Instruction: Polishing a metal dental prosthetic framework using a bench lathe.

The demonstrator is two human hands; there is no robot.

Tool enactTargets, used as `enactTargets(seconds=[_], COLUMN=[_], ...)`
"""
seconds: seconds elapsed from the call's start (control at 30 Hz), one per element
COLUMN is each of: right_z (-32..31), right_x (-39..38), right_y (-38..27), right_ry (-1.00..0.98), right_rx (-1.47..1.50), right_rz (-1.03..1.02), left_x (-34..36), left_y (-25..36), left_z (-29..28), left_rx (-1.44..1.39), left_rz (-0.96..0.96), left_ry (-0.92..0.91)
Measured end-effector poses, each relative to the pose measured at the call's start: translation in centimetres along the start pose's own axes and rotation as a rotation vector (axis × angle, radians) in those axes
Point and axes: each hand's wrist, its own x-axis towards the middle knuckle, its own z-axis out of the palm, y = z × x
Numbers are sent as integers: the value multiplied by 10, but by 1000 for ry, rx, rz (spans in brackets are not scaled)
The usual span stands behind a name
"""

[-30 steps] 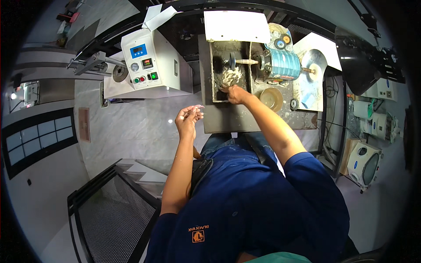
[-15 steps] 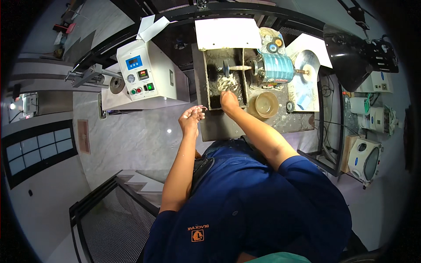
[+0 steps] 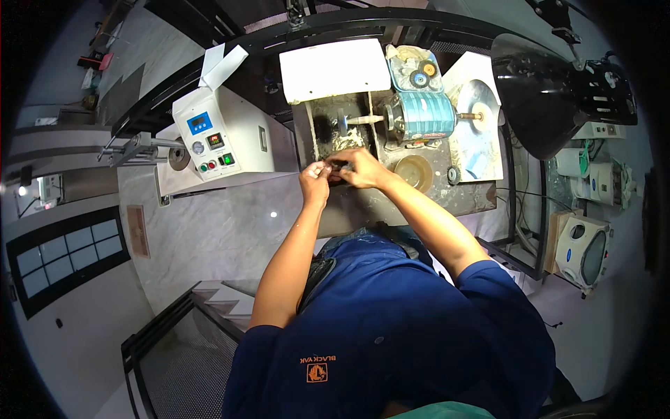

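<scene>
The person's two hands meet over the near end of a grimy trough [image 3: 312, 131] on the grey table [image 3: 363, 209]. The left hand [image 3: 316, 183] has thumb and fingers pressed together, pinching a small object [image 3: 335, 168] that sits between both hands (too shaded and covered for its shape to be told). The right hand [image 3: 361, 170] arches over it, fingers bent and close to the left fingertips; whether they grip it too, one cannot tell. Beyond the hands, pale paste [image 3: 348, 140] lies in the trough, below a tapered spindle [image 3: 366, 120] that runs left from a blue motor [image 3: 427, 116]. A round bowl [image 3: 430, 173] stands just right of the right hand, with a small dark wheel [image 3: 453, 174] farther right.
</scene>
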Motion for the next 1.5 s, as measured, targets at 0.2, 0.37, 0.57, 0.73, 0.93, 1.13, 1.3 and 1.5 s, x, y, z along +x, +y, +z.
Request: enactTargets(seconds=[0.2,0.37,0.57,0.73,0.93,1.13,1.3,1.5], right_z=[-10,-12,-16,-14,-14,-21,-22,-9], right_x=[8,9,16,16,24,16,9,2], right_y=[34,57,57,50,46,40,21,34], right_ry=[52,200,141,136,131,184,199,114], right_rx=[-9,16,-78,-193,-212,-215,-185,-113], right_rz=[389,517,453,400,466,432,436,465], left_x=[43,63,64,55,61,59,60,50], left_y=[7,9,7,6,5,4,-13,-15], left_z=[32,51,53,53,48,56,29,46], left_rx=[-87,54,-134,-192,-188,-188,305,159], left_rz=[123,56,-65,-92,-96,-76,289,117], left_ry=[109,117,161,192,194,175,137,102])
